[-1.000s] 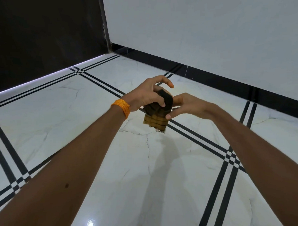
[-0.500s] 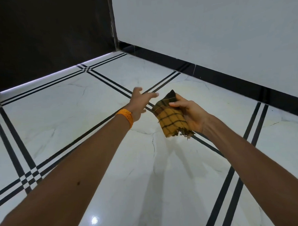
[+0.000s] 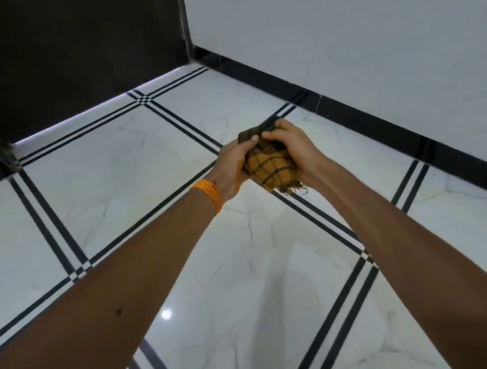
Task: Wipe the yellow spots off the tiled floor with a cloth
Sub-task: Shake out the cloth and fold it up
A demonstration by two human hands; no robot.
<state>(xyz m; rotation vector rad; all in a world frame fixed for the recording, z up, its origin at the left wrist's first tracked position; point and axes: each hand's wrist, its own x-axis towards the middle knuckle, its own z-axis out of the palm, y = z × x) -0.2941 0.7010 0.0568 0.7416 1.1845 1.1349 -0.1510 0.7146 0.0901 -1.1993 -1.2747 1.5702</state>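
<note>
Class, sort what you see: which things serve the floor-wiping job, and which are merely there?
Job: cloth, gripped by left hand and right hand; floor.
Merely there: wristband, wall, skirting, dark panel.

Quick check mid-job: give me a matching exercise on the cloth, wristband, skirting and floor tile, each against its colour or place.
1 cloth
2 wristband
3 skirting
4 floor tile

a black, along the foot of the wall
b orange, on the wrist of the left hand
c white marbled, black-striped borders
d yellow checked, gripped by left hand and right hand

Pairs: 1-d, 2-b, 3-a, 4-c.
</note>
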